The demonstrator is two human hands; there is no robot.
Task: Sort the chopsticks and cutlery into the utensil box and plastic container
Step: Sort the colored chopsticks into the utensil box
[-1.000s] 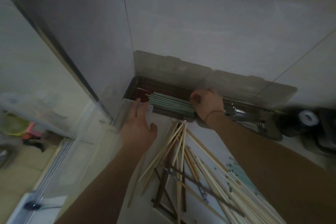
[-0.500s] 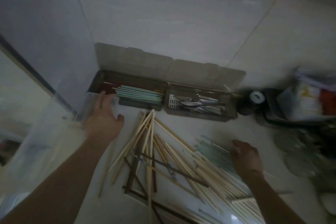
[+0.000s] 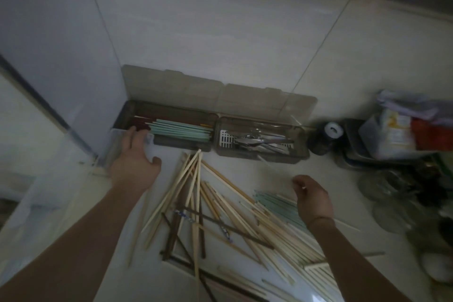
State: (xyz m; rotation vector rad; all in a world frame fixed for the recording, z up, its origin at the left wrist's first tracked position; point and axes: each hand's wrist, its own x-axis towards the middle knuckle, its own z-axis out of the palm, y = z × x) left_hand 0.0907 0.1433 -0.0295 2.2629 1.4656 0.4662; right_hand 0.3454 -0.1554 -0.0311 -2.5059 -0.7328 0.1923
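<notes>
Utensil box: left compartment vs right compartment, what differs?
The left compartment holds long green chopsticks plus dark red ones; the right compartment holds metal cutlery. The left sits in the wall corner, with the left hand at its end; the right has no hand near. Both are open, lids up.

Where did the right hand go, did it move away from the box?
Yes. The right hand left the utensil box rim and now hovers nearer the person, over the loose green chopsticks on the counter.
</notes>
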